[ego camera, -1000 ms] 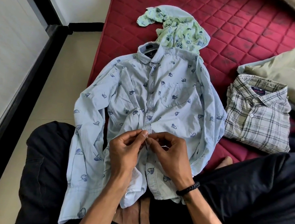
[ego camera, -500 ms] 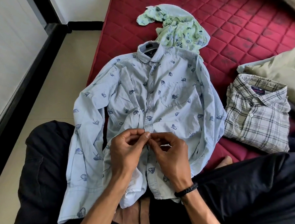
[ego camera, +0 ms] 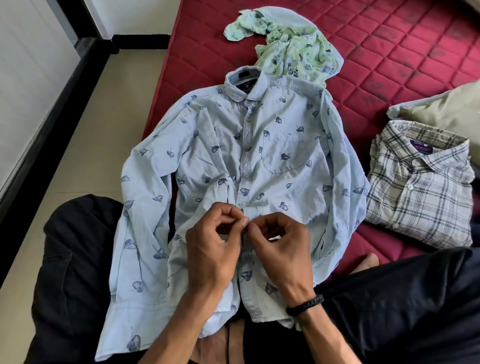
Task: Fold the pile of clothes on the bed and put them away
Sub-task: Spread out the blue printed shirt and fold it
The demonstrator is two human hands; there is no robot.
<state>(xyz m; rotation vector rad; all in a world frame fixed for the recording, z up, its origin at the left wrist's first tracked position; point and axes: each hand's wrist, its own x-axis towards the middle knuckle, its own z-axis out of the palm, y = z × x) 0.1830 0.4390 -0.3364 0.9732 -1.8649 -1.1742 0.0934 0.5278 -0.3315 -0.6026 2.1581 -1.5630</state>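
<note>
Your light blue leaf-print shirt (ego camera: 267, 158) lies front-up on the red quilted mattress (ego camera: 404, 45), collar away from you and its lower part draped over your lap. Your left hand (ego camera: 213, 246) and right hand (ego camera: 282, 252) meet at the shirt's button placket, low on its front, each with fingers curled and pinching the fabric edge; the thumbs and forefingers almost touch each other there. Below your hands the two front panels hang apart and unbuttoned; above them the placket runs closed up to the collar. The shirt's sleeve on your left side spills past the mattress edge and over your knee, with the tiled floor (ego camera: 116, 118) just beyond it. The opposite sleeve is bunched along the shirt's side, near the folded plaid shirt (ego camera: 418, 191), which lies just beside the blue shirt on your right with a narrow strip of mattress between. A crumpled green floral garment (ego camera: 291, 50) lies at the far side of the blue shirt, touching and partly tucked behind its collar. A pale green pillow (ego camera: 471, 115) lies beyond the plaid shirt. The widest bare stretch of mattress lies beyond the blue shirt's collar, to the right of the green garment.
</note>
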